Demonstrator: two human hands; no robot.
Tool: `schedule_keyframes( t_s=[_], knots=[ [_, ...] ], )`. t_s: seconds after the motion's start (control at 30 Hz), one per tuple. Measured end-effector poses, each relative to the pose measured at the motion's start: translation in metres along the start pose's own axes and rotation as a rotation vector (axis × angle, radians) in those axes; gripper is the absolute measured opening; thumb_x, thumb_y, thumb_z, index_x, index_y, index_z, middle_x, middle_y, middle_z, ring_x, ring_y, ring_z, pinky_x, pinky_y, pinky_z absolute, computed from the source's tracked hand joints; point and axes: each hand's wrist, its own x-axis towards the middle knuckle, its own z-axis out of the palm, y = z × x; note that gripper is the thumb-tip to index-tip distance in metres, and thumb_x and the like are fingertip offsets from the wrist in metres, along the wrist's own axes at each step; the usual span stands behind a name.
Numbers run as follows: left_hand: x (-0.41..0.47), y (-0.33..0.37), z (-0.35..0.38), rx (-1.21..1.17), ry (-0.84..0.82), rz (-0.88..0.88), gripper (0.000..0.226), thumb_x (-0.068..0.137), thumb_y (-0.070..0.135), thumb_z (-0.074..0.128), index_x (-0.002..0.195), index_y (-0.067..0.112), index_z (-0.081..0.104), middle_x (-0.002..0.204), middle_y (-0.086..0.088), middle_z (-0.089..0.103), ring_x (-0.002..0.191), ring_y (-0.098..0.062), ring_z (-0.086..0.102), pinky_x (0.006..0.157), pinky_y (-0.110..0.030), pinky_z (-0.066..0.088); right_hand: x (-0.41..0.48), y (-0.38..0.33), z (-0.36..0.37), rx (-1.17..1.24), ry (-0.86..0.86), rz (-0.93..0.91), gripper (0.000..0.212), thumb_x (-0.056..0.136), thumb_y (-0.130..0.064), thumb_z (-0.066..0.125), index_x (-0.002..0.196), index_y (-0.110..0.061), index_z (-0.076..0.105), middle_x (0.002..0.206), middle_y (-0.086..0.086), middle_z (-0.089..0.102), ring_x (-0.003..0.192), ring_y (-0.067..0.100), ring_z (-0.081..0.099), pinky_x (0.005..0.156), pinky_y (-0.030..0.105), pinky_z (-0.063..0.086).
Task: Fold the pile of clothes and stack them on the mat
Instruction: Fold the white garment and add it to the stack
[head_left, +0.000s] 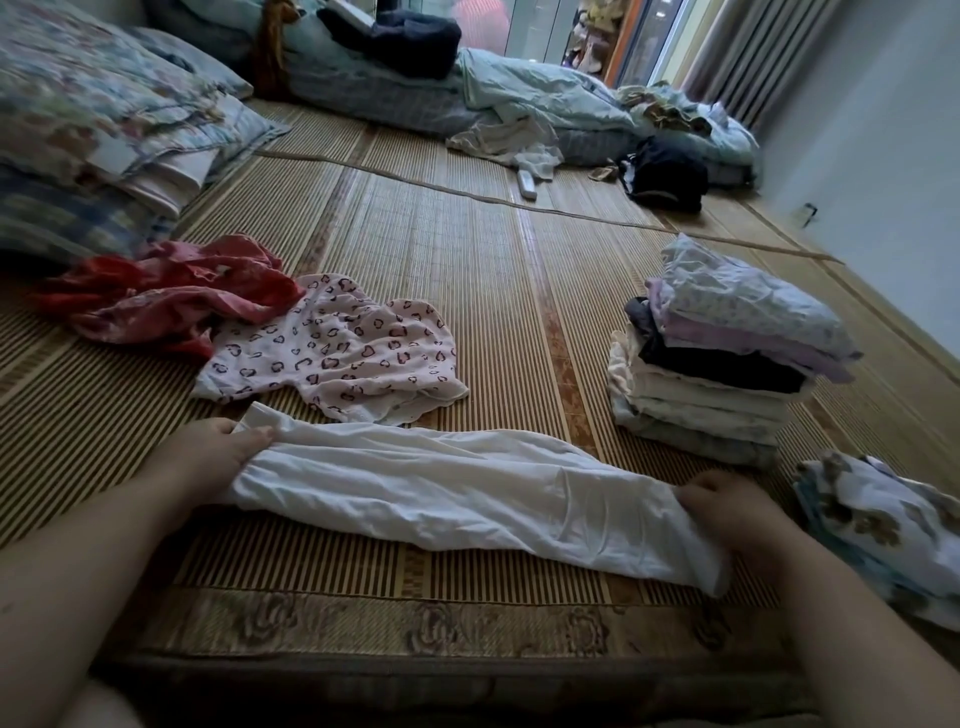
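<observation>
Holding the long white garment (467, 493) of thin, creased cloth at its two ends, you had it stretched flat across the near part of the striped woven bamboo mat (467, 249), just in front of you. Your left hand (218, 452) pinched the left end between the thumb and curled fingers, and your right hand (727, 506) was curled over the right end; both grips looked closed on the cloth, not loose. In my judgement the danger was in the coming fold. The cloth was narrow, soft and already wrinkled, so if you brought one end over the other without tension, the layers could slide and the edges would not meet. The tall stack of folded clothes (727, 374) on your right also leaned a little, with its upper pieces shifted to the side, and one more piece laid carelessly on top could tip it. The folded cloth with brown flowers (883, 530) lay just beside your right hand, where a wide movement might disturb it. Beyond the garment, the pink garment with dark heart print (337, 353) and the crumpled red garment (166, 296) lay unfolded and touching each other.
</observation>
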Motion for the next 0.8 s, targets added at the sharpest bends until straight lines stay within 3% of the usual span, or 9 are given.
schedule_keyframes(
  t_s=[0.13, 0.27, 0.33, 0.4, 0.47, 0.57, 0.63, 0.73, 0.8],
  knots=[
    [0.000, -0.001, 0.001, -0.002, -0.003, -0.001, 0.027, 0.090, 0.040, 0.061, 0.086, 0.014, 0.065, 0.084, -0.008, 0.067, 0.080, -0.027, 0.062, 0.075, -0.038, 0.047, -0.021, -0.002, -0.022, 0.171, 0.082, -0.169, 0.022, 0.086, -0.020, 0.067, 0.071, -0.005, 0.059, 0.065, 0.009, 0.054, 0.061, 0.022, 0.047, 0.055, 0.031, 0.036],
    [0.000, -0.001, 0.002, 0.012, 0.013, 0.012, 0.025, 0.090, 0.040, 0.061, 0.087, 0.015, 0.061, 0.082, -0.006, 0.064, 0.081, -0.028, 0.061, 0.078, -0.040, 0.047, -0.039, -0.013, -0.042, 0.292, 0.250, -0.306, 0.012, 0.082, -0.008, 0.070, 0.078, -0.002, 0.061, 0.074, 0.011, 0.060, 0.065, 0.020, 0.052, 0.053, 0.028, 0.040],
    [-0.001, 0.000, 0.001, 0.009, 0.011, 0.010, 0.026, 0.089, 0.041, 0.061, 0.089, 0.015, 0.062, 0.084, -0.007, 0.065, 0.083, -0.029, 0.061, 0.081, -0.041, 0.047, -0.034, -0.010, -0.042, 0.241, 0.133, -0.223, 0.016, 0.079, -0.010, 0.074, 0.090, -0.009, 0.061, 0.088, 0.009, 0.063, 0.080, 0.022, 0.058, 0.061, 0.030, 0.046],
    [0.000, -0.001, 0.001, 0.011, 0.016, 0.011, 0.028, 0.089, 0.041, 0.062, 0.091, 0.013, 0.064, 0.087, -0.009, 0.066, 0.082, -0.028, 0.062, 0.080, -0.041, 0.048, -0.029, 0.000, -0.031, 0.162, -0.058, 0.017, 0.046, 0.077, -0.025, 0.077, 0.116, -0.018, 0.054, 0.113, 0.009, 0.060, 0.099, 0.026, 0.059, 0.073, 0.037, 0.051],
    [-0.001, -0.002, 0.000, 0.026, 0.023, 0.017, 0.028, 0.088, 0.042, 0.062, 0.089, 0.014, 0.066, 0.086, -0.009, 0.067, 0.080, -0.027, 0.061, 0.080, -0.040, 0.047, -0.027, 0.011, -0.014, 0.055, -0.149, 0.179, 0.063, 0.075, -0.043, 0.076, 0.127, -0.014, 0.054, 0.114, 0.008, 0.060, 0.098, 0.023, 0.059, 0.073, 0.034, 0.050],
    [0.000, -0.002, 0.001, 0.025, 0.026, 0.017, 0.026, 0.088, 0.042, 0.063, 0.082, 0.016, 0.066, 0.085, -0.008, 0.067, 0.080, -0.028, 0.061, 0.080, -0.040, 0.047, -0.032, 0.019, 0.001, 0.113, -0.081, 0.177, 0.039, 0.083, -0.036, 0.071, 0.106, -0.004, 0.064, 0.084, 0.003, 0.063, 0.076, 0.017, 0.058, 0.058, 0.027, 0.043],
    [0.000, -0.002, 0.001, 0.024, 0.025, 0.018, 0.026, 0.088, 0.042, 0.063, 0.079, 0.018, 0.064, 0.084, -0.008, 0.067, 0.079, -0.028, 0.061, 0.078, -0.039, 0.047, -0.037, 0.024, 0.001, 0.210, -0.026, 0.182, 0.036, 0.085, -0.030, 0.070, 0.108, -0.002, 0.066, 0.080, 0.004, 0.063, 0.074, 0.019, 0.059, 0.056, 0.029, 0.043],
    [0.001, -0.002, 0.001, 0.018, 0.023, 0.017, 0.025, 0.088, 0.041, 0.063, 0.079, 0.017, 0.064, 0.084, -0.009, 0.067, 0.078, -0.028, 0.061, 0.076, -0.038, 0.046, -0.039, 0.023, -0.010, 0.293, 0.064, 0.184, 0.040, 0.088, -0.030, 0.066, 0.117, -0.002, 0.062, 0.091, 0.008, 0.063, 0.083, 0.025, 0.060, 0.071, 0.037, 0.051],
    [0.001, -0.003, 0.001, 0.014, 0.017, 0.013, 0.026, 0.088, 0.041, 0.063, 0.082, 0.016, 0.065, 0.084, -0.009, 0.068, 0.078, -0.028, 0.062, 0.074, -0.038, 0.046, -0.043, 0.015, -0.021, 0.484, 0.100, 0.158, 0.036, 0.093, -0.022, 0.058, 0.122, -0.001, 0.058, 0.100, 0.014, 0.064, 0.087, 0.030, 0.062, 0.083, 0.048, 0.053]
  ],
)
